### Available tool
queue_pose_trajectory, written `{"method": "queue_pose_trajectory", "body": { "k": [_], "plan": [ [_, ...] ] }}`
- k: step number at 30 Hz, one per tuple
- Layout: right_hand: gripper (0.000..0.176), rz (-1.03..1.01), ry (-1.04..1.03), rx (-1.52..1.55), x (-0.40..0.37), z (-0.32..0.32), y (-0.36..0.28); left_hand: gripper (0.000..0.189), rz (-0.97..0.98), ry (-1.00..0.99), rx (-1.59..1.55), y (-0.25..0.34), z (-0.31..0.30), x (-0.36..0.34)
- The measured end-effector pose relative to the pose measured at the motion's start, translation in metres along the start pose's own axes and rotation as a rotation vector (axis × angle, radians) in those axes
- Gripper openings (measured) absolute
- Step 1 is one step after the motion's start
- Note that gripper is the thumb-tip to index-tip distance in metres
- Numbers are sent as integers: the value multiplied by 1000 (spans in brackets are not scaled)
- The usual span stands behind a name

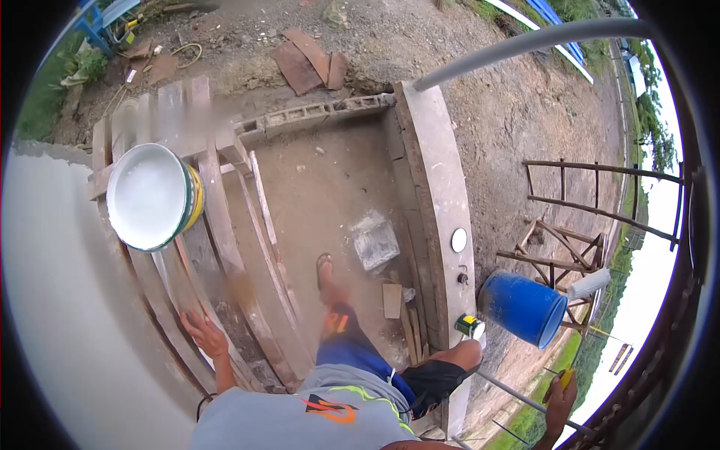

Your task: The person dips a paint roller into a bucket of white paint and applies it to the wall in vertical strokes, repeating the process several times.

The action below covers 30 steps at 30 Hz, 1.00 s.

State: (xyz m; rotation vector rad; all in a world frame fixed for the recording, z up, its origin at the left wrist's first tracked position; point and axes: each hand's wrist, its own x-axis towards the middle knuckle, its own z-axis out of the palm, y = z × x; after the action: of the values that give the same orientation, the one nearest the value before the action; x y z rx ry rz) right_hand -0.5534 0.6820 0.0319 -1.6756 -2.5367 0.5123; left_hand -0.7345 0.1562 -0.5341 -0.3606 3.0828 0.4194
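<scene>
My left hand (206,334) rests on the wooden planks (217,225) at the left, its fingers stretched out and holding nothing. Beyond it on the planks stands a large green and yellow paint bucket (193,196), showing white paint inside. At the lower right, my right hand (556,409) is closed around the yellow handle of a paint roller. The white roller sleeve (590,284) shows farther up, overlapping the wooden trestle in this view. A smaller green and yellow can (468,325) sits on the concrete ledge (442,180), close to my bent knee.
A smooth grey wall (67,300) runs along the left. On the ledge lies a round white disc (459,240). Beyond it are a blue drum (521,307) and a wooden trestle (559,255). A grey pipe (525,41) rises from the ledge. Below, a block (375,241) lies on the floor.
</scene>
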Motion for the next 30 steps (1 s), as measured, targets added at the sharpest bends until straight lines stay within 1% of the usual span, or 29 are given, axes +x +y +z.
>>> {"method": "queue_pose_trajectory", "body": {
  "k": [1,2,3,4,5,6,7,8,9,10,11,12,13,14,15,16,17,18,19,21,22,23,25,27,28,29,30],
  "plan": [
    [9,-13,-33,109,11,59,60,56,-14,-1,3,-5,13,4],
    [7,15,-39,225,25,135,112,55,19,40,-35,-6,10,8],
    [7,54,21,287,41,223,151,54,49,75,-82,-1,14,6],
    [6,103,49,386,67,314,210,53,27,85,-124,-5,9,1],
    [10,52,36,418,109,406,259,52,-15,135,-179,0,30,4],
    [15,61,-25,568,156,490,269,51,-19,118,-72,5,30,-13],
    [21,80,-85,715,202,572,266,50,-11,77,38,5,12,-22],
    [22,195,-95,751,250,625,254,49,8,161,85,15,25,4],
    [22,190,-172,743,301,656,241,49,-10,158,44,9,32,7],
    [21,178,-208,658,344,671,228,49,-37,148,20,2,31,-1],
    [20,125,-260,595,405,697,207,49,-51,146,16,8,28,-2],
    [20,35,-322,549,456,714,188,50,-73,138,12,16,21,0],
    [20,-50,-370,487,499,726,167,49,-135,186,5,30,15,0],
    [19,-95,-453,469,532,726,132,48,-187,210,-12,47,14,0],
    [19,-138,-543,446,558,726,91,47,-254,292,35,62,16,-3],
    [19,-154,-679,492,579,731,59,46,-315,366,89,75,18,-7],
    [19,-172,-813,529,602,734,25,43,-372,512,34,93,18,-12],
    [19,-188,-903,500,610,730,-14,41,-429,668,-18,112,23,-16],
    [19,-203,-995,443,605,719,-43,40,-481,689,-25,123,31,-24],
    [18,-307,-1111,364,608,722,-77,39,-563,707,-41,157,49,-59],
    [18,-379,-1137,317,608,730,-84,38,-567,714,-46,173,49,-70],
    [18,-444,-1153,282,608,736,-87,36,-611,728,-25,187,54,-83],
    [15,-505,-1106,197,597,746,-93,32,-700,783,-13,210,62,-126],
    [14,-581,-1060,47,595,771,-87,28,-781,853,-38,232,74,-168],
    [18,-641,-1043,-5,598,794,-81,25,-848,937,-30,240,81,-195],
    [24,-774,-1025,-89,612,824,-73,22,-909,1017,-23,251,93,-223],
    [30,-966,-989,-196,626,861,-65,23,-1001,1256,-15,265,106,-241]
  ]
}}
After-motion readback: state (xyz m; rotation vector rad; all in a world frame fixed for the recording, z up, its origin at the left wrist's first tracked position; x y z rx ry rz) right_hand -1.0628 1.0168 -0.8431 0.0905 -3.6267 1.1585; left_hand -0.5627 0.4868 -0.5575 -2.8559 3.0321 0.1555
